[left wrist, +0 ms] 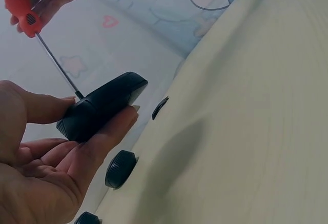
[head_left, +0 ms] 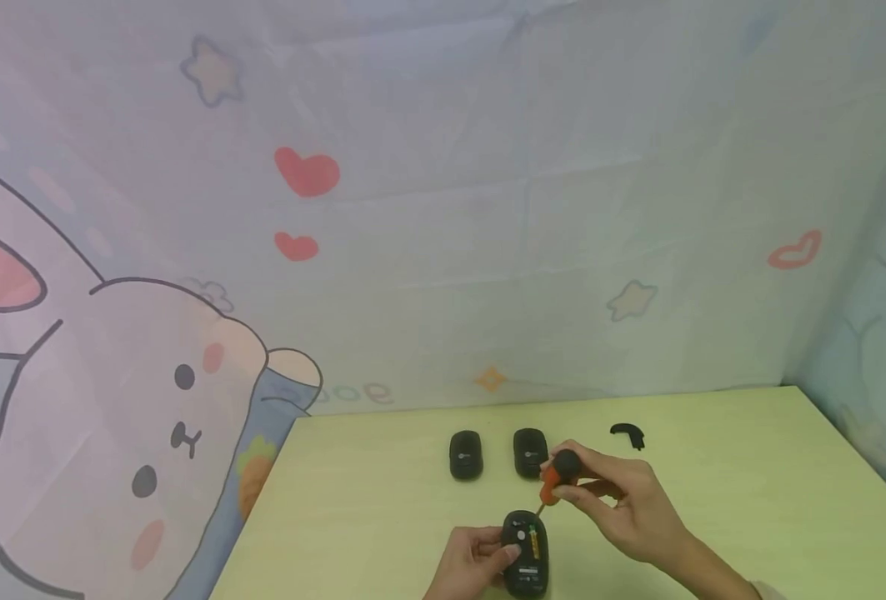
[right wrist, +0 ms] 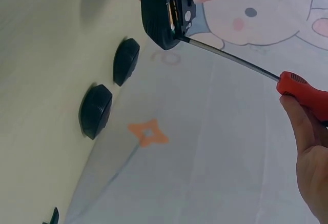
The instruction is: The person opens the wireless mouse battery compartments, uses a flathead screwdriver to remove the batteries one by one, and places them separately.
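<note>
Underside up, a black computer mouse [head_left: 527, 575] is held above the table by my left hand [head_left: 474, 562], thumb on its bottom face. Its battery bay lies uncovered with a battery [head_left: 534, 542] inside. My right hand [head_left: 633, 504] grips the red-and-black handle of a screwdriver [right wrist: 302, 93]. In the right wrist view the metal shaft [right wrist: 230, 57] slants to the mouse, its tip touching near the end of the battery bay. From the left wrist view the mouse [left wrist: 102, 106] sits pinched between thumb and fingers, the tip hidden partly behind its edge.
Two more black mice, one at left [head_left: 466, 455] and one at right [head_left: 530, 452], stand on the pale yellow table [head_left: 367, 500] beyond my hands. A black curved cover piece [head_left: 628, 434] lies at the back right. A printed cloth [head_left: 443, 250] hangs behind the table.
</note>
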The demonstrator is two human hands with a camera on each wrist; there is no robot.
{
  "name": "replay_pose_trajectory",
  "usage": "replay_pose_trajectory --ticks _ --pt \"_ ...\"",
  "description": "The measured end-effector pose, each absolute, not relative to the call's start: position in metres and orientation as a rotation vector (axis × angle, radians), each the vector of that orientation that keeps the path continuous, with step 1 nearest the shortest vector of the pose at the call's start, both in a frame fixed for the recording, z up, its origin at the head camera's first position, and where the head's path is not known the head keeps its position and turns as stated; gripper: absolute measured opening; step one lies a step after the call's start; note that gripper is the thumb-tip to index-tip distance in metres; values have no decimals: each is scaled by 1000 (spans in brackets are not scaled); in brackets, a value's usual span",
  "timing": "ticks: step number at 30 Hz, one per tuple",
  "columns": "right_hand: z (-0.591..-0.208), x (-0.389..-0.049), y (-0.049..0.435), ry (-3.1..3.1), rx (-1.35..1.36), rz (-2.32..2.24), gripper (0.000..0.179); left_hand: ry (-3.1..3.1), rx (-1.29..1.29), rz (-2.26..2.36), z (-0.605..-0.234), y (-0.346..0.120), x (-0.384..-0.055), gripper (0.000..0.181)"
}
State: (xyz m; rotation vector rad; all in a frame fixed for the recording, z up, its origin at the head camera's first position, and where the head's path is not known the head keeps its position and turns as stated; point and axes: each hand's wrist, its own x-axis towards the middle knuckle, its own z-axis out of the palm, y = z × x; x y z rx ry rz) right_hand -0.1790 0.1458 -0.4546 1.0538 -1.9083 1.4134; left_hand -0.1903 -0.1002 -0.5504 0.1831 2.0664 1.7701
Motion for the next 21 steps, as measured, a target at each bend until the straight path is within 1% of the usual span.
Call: replay_pose_trajectory --ticks 5,14,21 --pt "-452 -183 147 -1988 940 1431 52 2036 189 1799 -552 -101 -187 31" --pt "-444 -193 148 -2031 900 1464 43 2007 234 1807 -552 -102 -185 34" --pt "-444 -205 155 -2088 804 1634 37 1997 248 1813 -552 -102 -183 36"
